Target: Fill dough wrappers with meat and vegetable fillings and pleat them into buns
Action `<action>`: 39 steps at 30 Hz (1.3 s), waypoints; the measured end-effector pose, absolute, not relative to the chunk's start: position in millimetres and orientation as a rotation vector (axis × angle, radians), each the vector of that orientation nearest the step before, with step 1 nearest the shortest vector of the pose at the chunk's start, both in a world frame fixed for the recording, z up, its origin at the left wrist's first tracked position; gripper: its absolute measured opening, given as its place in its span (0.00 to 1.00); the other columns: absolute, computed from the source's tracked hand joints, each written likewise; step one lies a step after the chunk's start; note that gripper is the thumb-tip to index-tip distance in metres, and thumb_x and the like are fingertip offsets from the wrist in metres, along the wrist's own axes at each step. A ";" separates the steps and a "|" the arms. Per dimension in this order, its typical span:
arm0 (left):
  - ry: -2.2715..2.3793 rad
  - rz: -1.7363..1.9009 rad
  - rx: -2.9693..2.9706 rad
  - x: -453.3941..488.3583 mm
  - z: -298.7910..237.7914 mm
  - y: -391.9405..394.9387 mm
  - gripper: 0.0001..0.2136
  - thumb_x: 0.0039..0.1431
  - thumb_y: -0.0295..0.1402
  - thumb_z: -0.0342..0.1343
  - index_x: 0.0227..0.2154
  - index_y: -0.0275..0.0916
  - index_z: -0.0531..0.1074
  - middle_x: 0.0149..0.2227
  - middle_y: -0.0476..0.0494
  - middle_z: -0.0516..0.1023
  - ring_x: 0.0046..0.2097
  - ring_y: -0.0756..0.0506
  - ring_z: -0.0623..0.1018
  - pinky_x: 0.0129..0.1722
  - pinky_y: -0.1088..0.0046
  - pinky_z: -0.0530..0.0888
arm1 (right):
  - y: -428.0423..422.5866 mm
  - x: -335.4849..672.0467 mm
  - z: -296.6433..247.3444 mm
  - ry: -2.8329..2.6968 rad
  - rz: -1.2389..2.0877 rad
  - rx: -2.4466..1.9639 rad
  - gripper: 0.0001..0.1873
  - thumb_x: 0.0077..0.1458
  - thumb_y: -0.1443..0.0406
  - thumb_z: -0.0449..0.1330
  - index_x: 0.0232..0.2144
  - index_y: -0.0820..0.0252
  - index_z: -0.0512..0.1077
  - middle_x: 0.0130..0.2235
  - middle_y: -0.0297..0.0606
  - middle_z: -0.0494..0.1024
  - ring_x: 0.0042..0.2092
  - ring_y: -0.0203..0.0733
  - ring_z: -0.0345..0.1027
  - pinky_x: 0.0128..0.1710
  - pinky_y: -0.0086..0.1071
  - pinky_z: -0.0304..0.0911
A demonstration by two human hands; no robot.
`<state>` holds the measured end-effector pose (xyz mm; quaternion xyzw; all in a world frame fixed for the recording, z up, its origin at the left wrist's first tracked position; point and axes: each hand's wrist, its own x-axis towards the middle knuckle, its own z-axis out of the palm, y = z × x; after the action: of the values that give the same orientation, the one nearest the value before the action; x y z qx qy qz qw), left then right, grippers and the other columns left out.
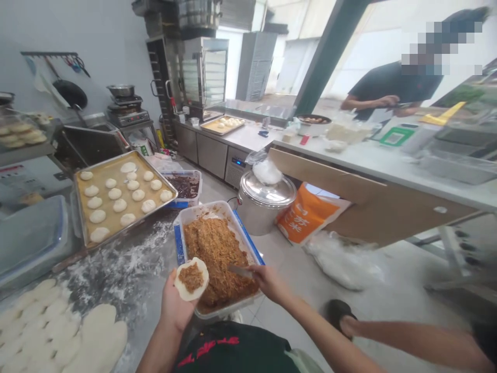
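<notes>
**Dough Cupped, Scraper at the Filling**

My left hand (176,305) is curled around a round of dough (191,278), holding brown filling (192,277) at its center. My right hand (267,284) is closed on a small scraper (239,270), its blade at the filling heaped in the plastic tub (202,211) just beyond. Farther left, dough balls (119,205) sit on a baking tray (103,162).

My left hand (176,306) cupping dough round (199,290), brown filling (191,277) on top; my right hand (268,284) working spatula (238,270) at plastic tub (202,211) (heaped full).
</notes>
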<state>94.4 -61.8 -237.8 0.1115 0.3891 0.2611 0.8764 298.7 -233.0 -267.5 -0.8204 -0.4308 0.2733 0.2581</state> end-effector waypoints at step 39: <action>0.653 0.550 0.219 126.7 -186.5 -60.5 0.15 0.51 0.40 0.50 0.38 0.37 0.69 0.36 0.42 0.76 0.39 0.43 0.74 0.41 0.65 0.69 | -191.3 252.4 -178.1 -1.606 0.358 -1.887 0.20 0.54 0.71 0.44 0.46 0.51 0.67 0.34 0.40 0.68 0.36 0.39 0.62 0.34 0.30 0.59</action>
<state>126.7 -60.5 -186.5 0.1062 0.3160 0.2661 0.9045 252.4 -191.3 -178.1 -0.7156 -0.6091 0.1357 0.3137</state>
